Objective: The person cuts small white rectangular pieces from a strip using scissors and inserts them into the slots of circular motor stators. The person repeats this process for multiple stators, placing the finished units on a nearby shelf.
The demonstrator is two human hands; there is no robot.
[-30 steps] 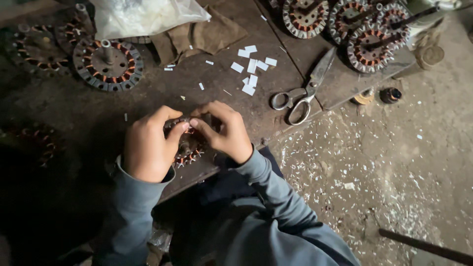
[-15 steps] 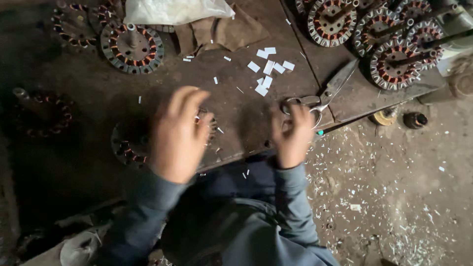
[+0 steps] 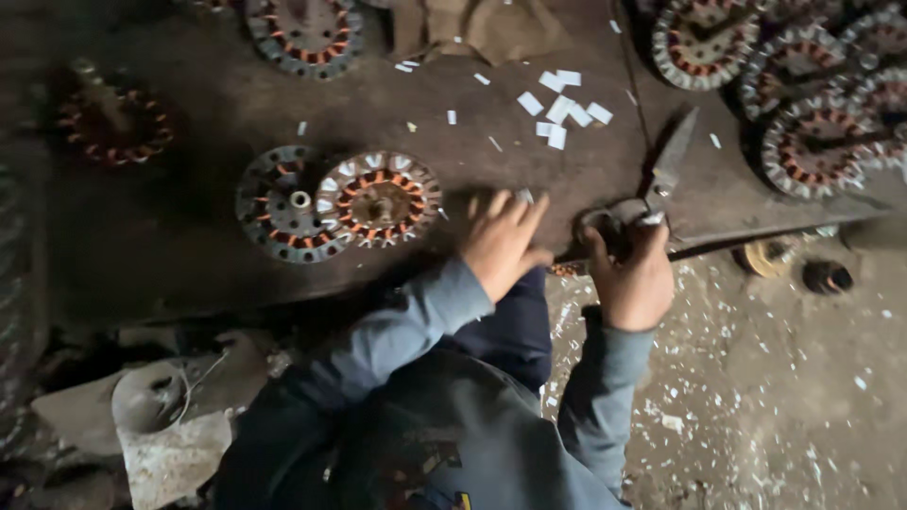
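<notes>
the right hand (image 3: 631, 279), at centre right of the frame, has its fingers curled through the handles of the scissors (image 3: 652, 194), blades pointing up and right. the left hand (image 3: 501, 241) lies open and flat on the dark bench (image 3: 189, 274), holding nothing, just right of the wound stator (image 3: 378, 198). seating the fingers fully in the loops before lifting should keep the blades steady, clear of the white paper slips (image 3: 562, 104) in the upper middle.
</notes>
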